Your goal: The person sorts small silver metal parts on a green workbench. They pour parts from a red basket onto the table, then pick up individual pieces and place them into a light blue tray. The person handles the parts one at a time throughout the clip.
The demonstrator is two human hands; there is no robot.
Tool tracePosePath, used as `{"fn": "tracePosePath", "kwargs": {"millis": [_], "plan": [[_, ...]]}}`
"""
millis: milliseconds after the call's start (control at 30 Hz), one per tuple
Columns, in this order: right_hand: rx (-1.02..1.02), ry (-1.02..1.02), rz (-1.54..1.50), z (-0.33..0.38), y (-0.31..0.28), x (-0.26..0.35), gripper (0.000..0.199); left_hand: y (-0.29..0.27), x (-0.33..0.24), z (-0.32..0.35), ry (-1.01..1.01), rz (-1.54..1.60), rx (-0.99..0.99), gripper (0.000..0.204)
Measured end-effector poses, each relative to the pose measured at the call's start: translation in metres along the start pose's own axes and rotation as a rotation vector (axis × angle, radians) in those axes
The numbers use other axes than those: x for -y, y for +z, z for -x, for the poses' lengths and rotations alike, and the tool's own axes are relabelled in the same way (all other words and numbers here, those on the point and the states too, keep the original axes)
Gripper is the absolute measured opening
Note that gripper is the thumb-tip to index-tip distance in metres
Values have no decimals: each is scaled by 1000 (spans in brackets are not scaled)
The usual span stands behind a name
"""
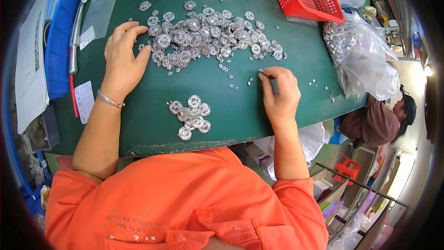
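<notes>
Green table [222, 97] (cluttered workshop) bears metal rings [208, 37].

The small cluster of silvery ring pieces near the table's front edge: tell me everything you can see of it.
The small cluster is a handful of round, silvery, lacy-looking rings, seemingly metal, lying flat and partly overlapping on the green table mat. It sits apart from the big pile farther back, between the two forearms. Neither the left hand nor the right hand touches it. Finer detail is too small to tell.
</notes>
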State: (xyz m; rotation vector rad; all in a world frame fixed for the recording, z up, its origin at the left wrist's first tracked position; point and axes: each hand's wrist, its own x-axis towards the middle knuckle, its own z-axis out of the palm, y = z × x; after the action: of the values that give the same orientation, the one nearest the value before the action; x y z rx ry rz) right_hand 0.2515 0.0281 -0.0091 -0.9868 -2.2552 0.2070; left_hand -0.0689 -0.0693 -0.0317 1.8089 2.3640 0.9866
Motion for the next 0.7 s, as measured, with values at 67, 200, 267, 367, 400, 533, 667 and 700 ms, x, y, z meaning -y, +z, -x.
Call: {"fn": "tracePosePath", "kwargs": {"millis": [67,200,267,367,400,533,667,700], "plan": [[82,-49,-12,1,-5,-1,17,0,0,0,-5,0,1,34],[85,5,-92,-2,-20,-5,12,0,-1,0,-14,20,2,34],[36,84,-75,-2,-23,-9,13,1,1,0,-2,10,-2,34],[86,192,-184,1,-16,-3,14,1,1,0,2,0,-3,34],[101,118,-149,2,-12,-2,15,1,1,0,1,-3,-2,34],[88,93,-126,7,-6,5,13,1,1,0,7,0,-11,34],[-14,267,-340,12,-5,8,11,1,1,1,-1,9,-13,34],[-54,281,-353,12,-4,11,10,1,2,1,-8,9,-10,34]]}}
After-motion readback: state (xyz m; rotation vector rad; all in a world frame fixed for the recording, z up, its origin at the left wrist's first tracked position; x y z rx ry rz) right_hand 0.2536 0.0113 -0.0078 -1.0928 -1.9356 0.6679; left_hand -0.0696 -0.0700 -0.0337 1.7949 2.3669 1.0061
